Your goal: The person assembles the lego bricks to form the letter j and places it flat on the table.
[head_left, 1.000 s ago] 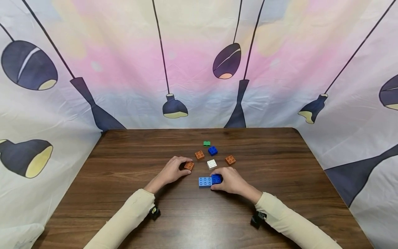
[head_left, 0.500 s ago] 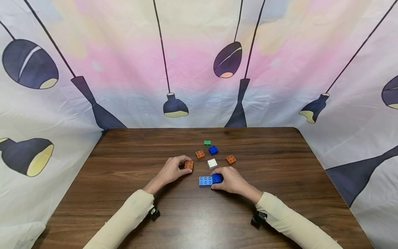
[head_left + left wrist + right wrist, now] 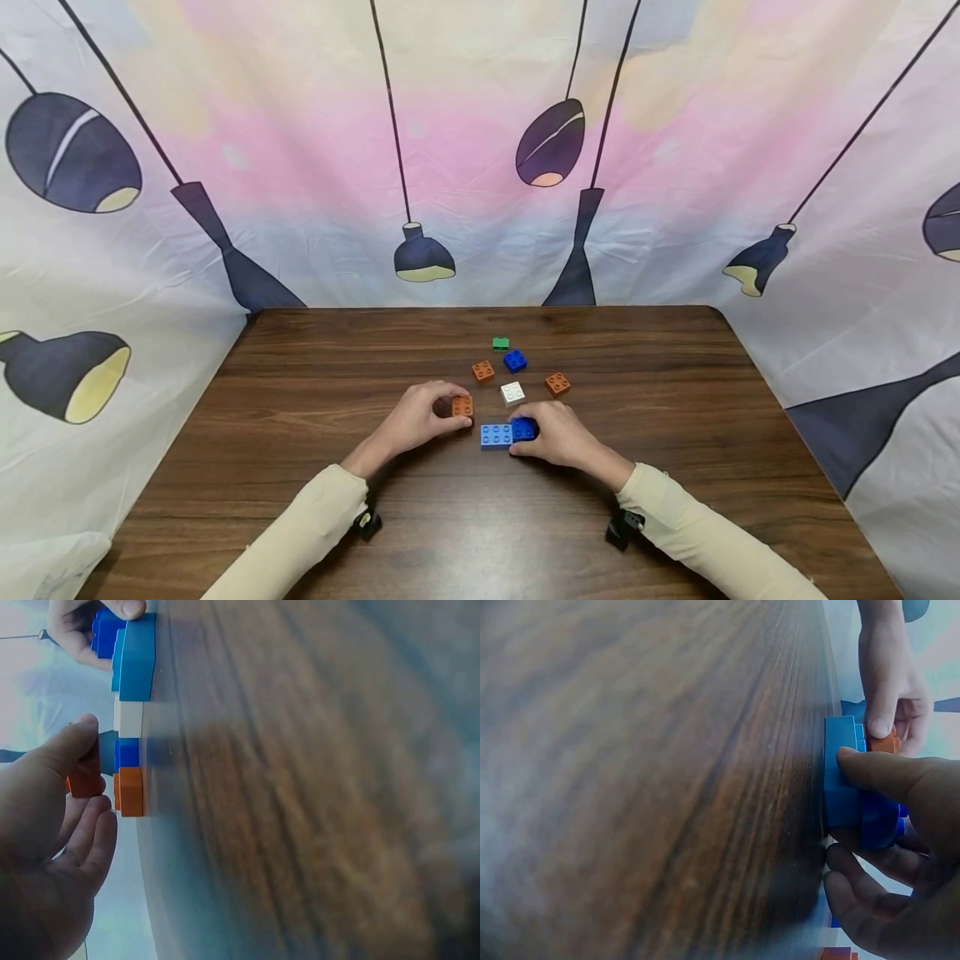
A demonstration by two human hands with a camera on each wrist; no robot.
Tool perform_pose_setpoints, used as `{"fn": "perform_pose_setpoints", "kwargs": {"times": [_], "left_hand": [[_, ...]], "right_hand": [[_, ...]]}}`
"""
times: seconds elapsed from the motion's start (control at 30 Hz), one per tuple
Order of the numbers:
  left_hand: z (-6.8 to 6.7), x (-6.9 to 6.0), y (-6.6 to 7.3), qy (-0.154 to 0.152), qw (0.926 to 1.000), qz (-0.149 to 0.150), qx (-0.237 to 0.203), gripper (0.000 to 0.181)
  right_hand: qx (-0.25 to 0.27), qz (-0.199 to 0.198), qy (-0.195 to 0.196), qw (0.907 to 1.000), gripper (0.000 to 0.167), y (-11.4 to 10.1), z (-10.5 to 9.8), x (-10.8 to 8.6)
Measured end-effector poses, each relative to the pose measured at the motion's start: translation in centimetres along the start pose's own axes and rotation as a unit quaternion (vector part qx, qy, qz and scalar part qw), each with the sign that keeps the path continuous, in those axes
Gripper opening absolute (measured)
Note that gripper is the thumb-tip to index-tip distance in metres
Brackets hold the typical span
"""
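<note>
My left hand [image 3: 420,417] pinches an orange building brick [image 3: 462,406] between thumb and fingers. In the left wrist view that orange brick [image 3: 85,776] is raised off the table. My right hand [image 3: 557,433] grips a dark blue brick [image 3: 523,429], which sits on the right end of a longer light blue brick [image 3: 495,436]. Its thumb lies along the side of the light blue brick [image 3: 841,780] in the right wrist view. The light blue brick rests on the table, its studs showing at the left. The orange brick is just left of it, apart from it in the head view.
Behind the hands lie a white brick [image 3: 512,393], a dark blue brick [image 3: 514,361], a green brick [image 3: 501,343] and two orange bricks, one left [image 3: 483,371] and one right [image 3: 557,383]. The wooden table [image 3: 300,367] meets a printed cloth [image 3: 480,167] at its back.
My left hand has lifted the orange brick, turned it a little and moved it slightly right and nearer the front. The right hand keeps its hold in the same place.
</note>
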State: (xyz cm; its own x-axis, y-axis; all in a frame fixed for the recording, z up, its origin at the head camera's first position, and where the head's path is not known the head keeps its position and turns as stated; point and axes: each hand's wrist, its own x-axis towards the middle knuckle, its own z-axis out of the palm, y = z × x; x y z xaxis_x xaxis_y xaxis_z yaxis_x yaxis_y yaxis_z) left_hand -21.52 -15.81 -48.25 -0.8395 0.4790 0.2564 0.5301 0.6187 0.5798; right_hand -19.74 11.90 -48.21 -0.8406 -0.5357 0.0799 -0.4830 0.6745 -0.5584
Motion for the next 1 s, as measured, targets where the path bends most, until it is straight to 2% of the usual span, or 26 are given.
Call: {"fn": "perform_pose_setpoints", "kwargs": {"times": [0.23, 0.53, 0.87, 1.0], "left_hand": [[0.3, -0.4, 1.0, -0.015, 0.9996, 0.016, -0.015, 0.037], [1.1, -0.8, 1.7, -0.029, 0.9989, 0.034, -0.015, 0.038], [1.3, -0.7, 2.0, -0.048, 0.9984, 0.027, -0.014, 0.037], [1.4, -0.5, 2.2, -0.058, 0.9976, 0.035, -0.012, 0.037]], "right_hand": [[-0.003, -0.001, 0.002, 1.0000, 0.036, 0.0, 0.0, 0.0], [-0.011, -0.008, 0.002, 0.9999, 0.033, 0.1, 0.1, 0.1], [-0.008, -0.008, 0.002, 0.9999, 0.032, 0.1, 0.1, 0.1], [-0.008, -0.005, -0.001, 1.0000, 0.032, 0.0, 0.1, 0.1]]}}
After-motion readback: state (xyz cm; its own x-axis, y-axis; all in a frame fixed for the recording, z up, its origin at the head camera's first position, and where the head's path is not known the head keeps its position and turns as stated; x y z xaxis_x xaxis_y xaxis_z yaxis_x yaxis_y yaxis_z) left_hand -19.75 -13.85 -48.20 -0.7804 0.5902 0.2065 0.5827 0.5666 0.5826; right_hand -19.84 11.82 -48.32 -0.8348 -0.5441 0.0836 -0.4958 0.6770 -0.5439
